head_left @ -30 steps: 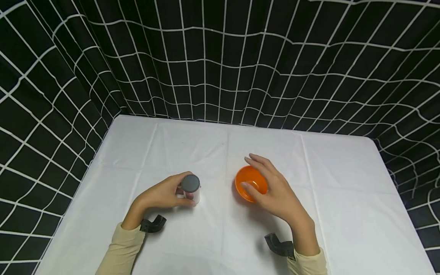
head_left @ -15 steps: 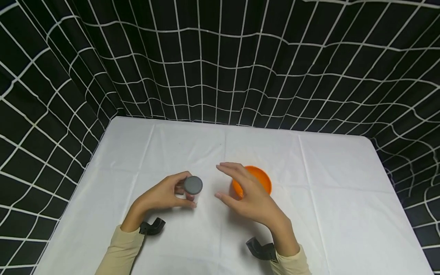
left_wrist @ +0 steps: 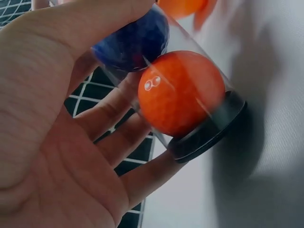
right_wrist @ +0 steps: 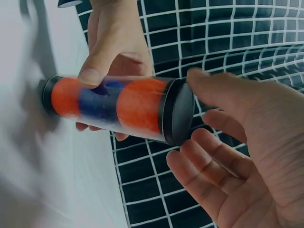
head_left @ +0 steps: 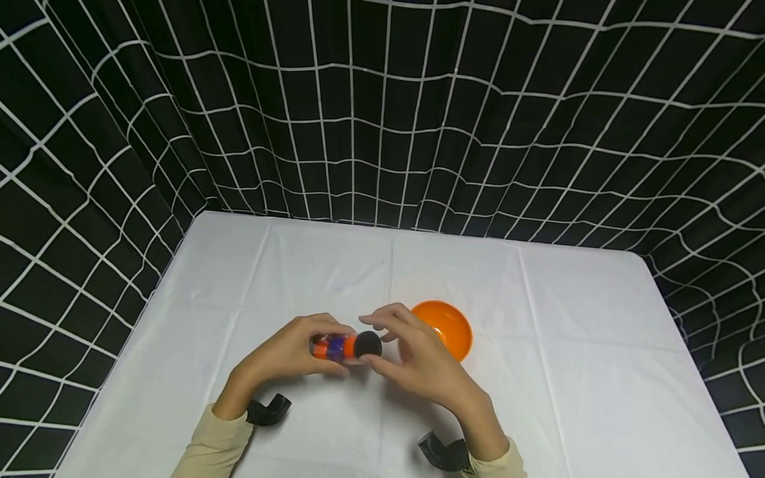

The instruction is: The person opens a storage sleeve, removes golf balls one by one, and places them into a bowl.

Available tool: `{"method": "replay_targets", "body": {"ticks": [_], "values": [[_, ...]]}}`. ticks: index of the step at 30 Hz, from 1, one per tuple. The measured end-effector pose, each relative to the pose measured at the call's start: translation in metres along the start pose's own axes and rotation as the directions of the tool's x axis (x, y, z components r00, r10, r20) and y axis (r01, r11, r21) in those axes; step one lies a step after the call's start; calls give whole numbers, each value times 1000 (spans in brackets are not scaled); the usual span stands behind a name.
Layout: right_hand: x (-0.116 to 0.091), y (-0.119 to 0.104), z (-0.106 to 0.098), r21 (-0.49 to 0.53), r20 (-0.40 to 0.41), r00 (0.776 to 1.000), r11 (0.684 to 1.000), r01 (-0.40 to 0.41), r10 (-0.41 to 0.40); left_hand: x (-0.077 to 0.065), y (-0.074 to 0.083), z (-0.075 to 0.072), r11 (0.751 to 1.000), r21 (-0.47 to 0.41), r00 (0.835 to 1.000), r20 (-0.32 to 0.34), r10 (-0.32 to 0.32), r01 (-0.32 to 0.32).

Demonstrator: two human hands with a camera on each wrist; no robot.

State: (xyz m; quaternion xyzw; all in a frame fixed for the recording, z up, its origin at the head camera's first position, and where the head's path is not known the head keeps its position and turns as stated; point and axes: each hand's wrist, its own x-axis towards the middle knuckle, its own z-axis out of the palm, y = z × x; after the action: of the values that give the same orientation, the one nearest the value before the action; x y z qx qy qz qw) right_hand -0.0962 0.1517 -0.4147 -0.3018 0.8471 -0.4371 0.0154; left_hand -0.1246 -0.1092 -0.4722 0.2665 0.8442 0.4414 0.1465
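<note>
A clear tube (head_left: pixel 336 347) with dark end caps contains orange and blue dimpled balls, seemingly golf balls. My left hand (head_left: pixel 293 346) grips its side, thumb on one side and fingers on the other; the tube lies tilted sideways. In the left wrist view an orange ball (left_wrist: pixel 180 92) sits against one cap (left_wrist: pixel 209 128), with a blue ball (left_wrist: pixel 135 40) beyond it. My right hand (head_left: pixel 418 362) is spread around the other cap (right_wrist: pixel 179 111), its thumb at the cap's edge and its fingers loosely bent; whether it touches is hard to tell.
An orange bowl (head_left: pixel 457 328) stands on the white-covered table (head_left: pixel 586 372), just behind my right hand. Dark curtains with white netting (head_left: pixel 382 126) rise at the back and sides of the table. A black mount (head_left: pixel 269 409) is on each wrist.
The tube has tipped from upright to lying sideways in my left hand, its cap now toward the right. My right hand has moved left from above the bowl to that cap.
</note>
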Motion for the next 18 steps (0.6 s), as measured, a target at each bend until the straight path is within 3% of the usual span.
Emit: {"method": "replay_targets", "body": {"ticks": [9,18], "values": [[1,1,-1,-56,43,999,998,3,0,-3,8,-8,997,78,1000,-30,-1,3],[-2,7,-6,-17,37,998,999,-42,42,-5,14,-7,991,130,998,-60,-30,37]]}}
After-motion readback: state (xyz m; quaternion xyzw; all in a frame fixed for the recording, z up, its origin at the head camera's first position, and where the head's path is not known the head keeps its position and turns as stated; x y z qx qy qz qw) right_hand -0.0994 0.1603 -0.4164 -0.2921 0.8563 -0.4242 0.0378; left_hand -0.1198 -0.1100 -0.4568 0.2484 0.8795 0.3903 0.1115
